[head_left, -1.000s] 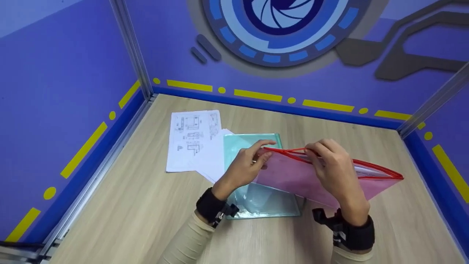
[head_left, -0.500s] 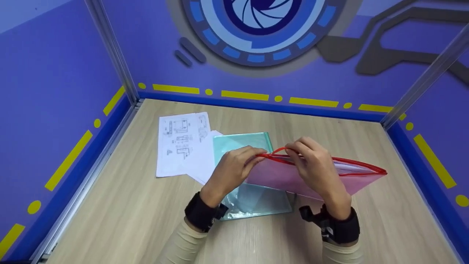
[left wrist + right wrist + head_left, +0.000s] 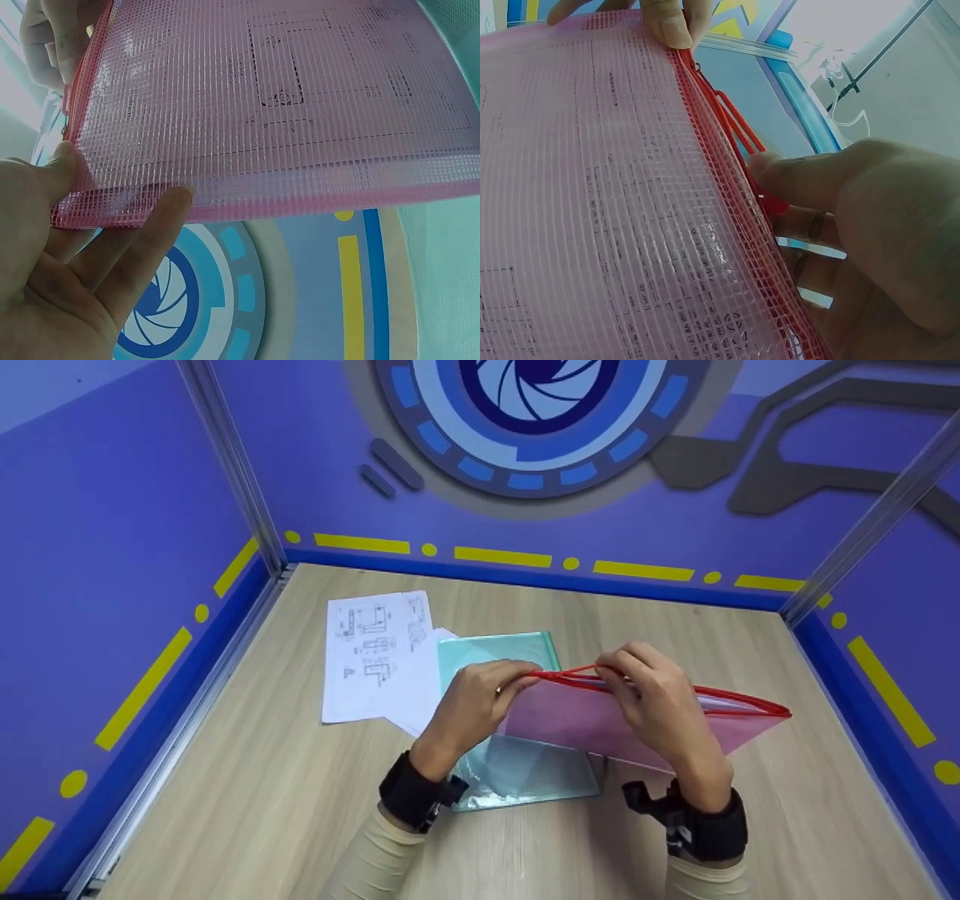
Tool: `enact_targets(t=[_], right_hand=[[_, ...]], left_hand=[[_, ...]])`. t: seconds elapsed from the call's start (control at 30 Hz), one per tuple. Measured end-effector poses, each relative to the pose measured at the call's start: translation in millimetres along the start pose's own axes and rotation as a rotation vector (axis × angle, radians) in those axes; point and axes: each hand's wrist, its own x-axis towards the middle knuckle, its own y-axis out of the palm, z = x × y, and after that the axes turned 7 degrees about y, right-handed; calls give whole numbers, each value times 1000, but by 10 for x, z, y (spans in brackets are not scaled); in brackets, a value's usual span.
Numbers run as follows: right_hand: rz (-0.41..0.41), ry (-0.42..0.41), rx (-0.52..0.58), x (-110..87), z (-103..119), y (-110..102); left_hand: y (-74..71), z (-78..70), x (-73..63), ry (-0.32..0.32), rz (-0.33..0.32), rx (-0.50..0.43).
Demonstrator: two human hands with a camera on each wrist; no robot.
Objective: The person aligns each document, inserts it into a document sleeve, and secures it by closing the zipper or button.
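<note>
Pinching on both sides. In the left grip [image 3: 476,701], a top corner of the pink pouch [image 3: 566,716], caught between thumb and fingers. In the right grip [image 3: 664,701], the red cord [image 3: 579,668], looped from the slider [image 3: 697,67] and held between thumb and fingertips, close along the red zipper [image 3: 781,711]. Slider just beside the left grip; mouth gaping toward the right-hand end. Raised above the worktop [image 3: 247,780], tilted, zipper uppermost. Inside, printed sheets [image 3: 300,75], visible through the mesh.

Probably light, thin and floppy, apt to sag or twist away from a single held corner; perhaps slightly slippery on the plastic faces. Not very fragile, except for the paper, easy to crease or snag in the zipper. Best held firmly at the corner beside the slider, with any pull on the cord kept in line with the zipper. Better not to squeeze mid-face.

Beneath, partly hidden, a green folder [image 3: 525,784], flat on the worktop; contact with the pouch impossible to judge. Farther left, loose papers [image 3: 375,660] with line drawings, reaching the folder's left edge. Beyond, a purple wall [image 3: 300,472].
</note>
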Motion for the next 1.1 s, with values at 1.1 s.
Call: enact_targets(t=[1.1], right_hand=[[-29,14,14,-6,-121,-83]], left_hand=[[-143,90,-15,-59,7,6]])
